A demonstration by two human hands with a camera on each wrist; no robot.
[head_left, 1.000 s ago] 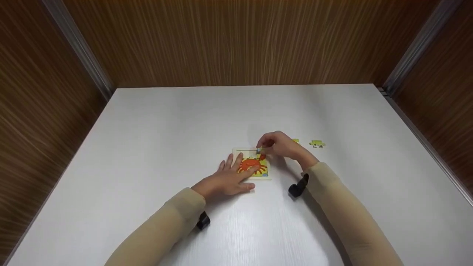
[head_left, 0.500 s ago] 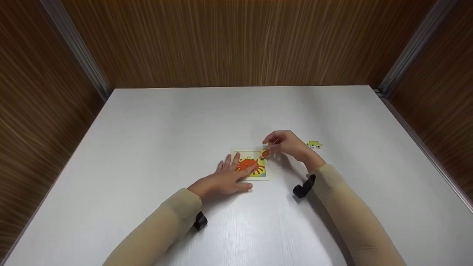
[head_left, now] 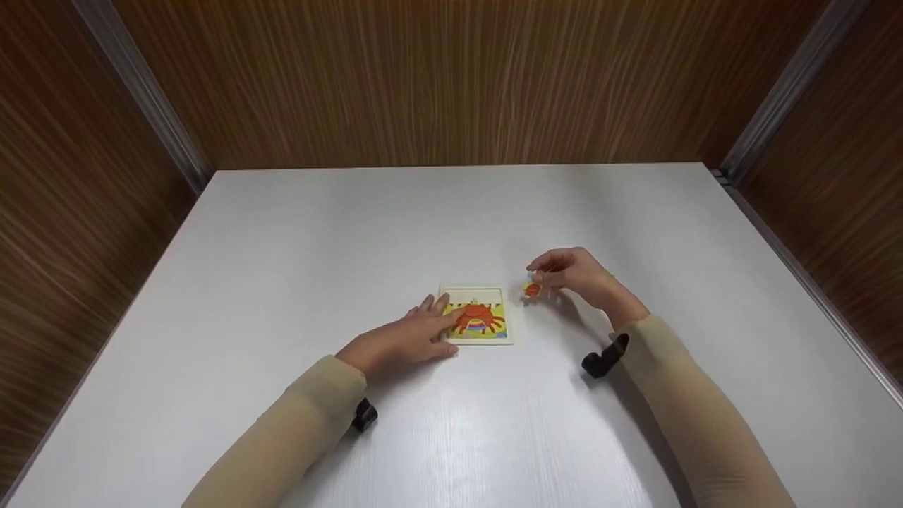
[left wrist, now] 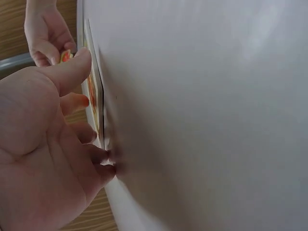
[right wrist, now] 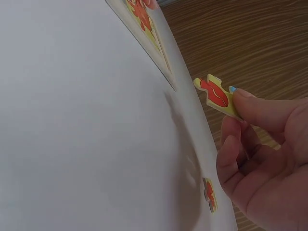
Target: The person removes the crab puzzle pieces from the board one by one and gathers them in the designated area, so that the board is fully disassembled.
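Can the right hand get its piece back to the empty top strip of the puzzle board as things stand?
Probably yes. The right hand pinches the puzzle piece just beside the puzzle board; the left hand lies on the other side, off the empty top strip.

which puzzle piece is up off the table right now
The claw piece pinched in the right hand; the other loose piece lies flat on the table.

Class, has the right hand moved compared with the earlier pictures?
Yes. The right hand, pinching a puzzle piece, has moved rightward off the puzzle board.

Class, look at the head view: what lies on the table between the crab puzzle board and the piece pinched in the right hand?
Nothing: bare white table separates crab puzzle board from the piece.
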